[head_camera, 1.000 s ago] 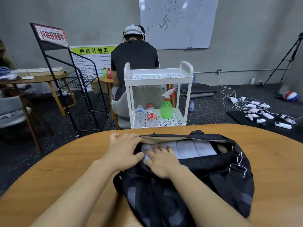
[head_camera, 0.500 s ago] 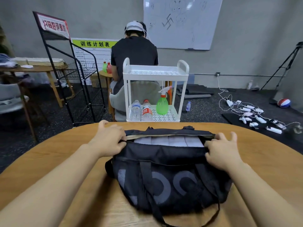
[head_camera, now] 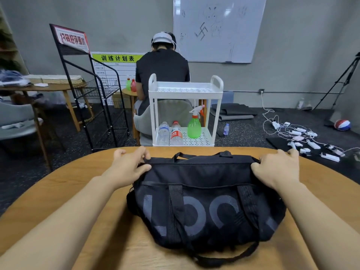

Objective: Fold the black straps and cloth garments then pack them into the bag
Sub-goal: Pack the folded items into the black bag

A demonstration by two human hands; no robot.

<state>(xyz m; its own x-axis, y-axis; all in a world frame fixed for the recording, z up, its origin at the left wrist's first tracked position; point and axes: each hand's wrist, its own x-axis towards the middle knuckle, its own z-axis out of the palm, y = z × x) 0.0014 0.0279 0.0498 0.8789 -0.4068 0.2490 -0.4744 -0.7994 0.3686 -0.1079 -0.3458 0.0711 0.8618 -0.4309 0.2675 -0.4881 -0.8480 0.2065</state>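
- Two hands hold the black duffel bag (head_camera: 206, 201), which lies on the round wooden table (head_camera: 64, 190) with its printed side facing the camera: the left hand (head_camera: 129, 165) pinches the top edge at the left end, thumb below and fingers over it, and the right hand (head_camera: 277, 169) curls its fingers round the top edge at the right end.
- Straps and garments are not in sight; the mouth of the bag looks drawn together, so I judge them to be inside and the packing nearly finished.
- One risk is that cloth near the opening gets caught between the two edges if they are pulled shut unevenly, which would leave the mouth gaping at one end.
- Another risk lies with the loose carry strap (head_camera: 224, 258), which hangs near the table's front edge; dragging the bag toward the body could snag it or tip the bag off.
- Compared with half a second earlier, the pale folded cloth that showed in the open mouth is now hidden and the two top edges lie close together.
- Against the frame a second ago, the right hand has left the inside of the bag and gone to its right end.
- Beyond the table stands a white trolley (head_camera: 186, 110) with bottles on its lower shelf.
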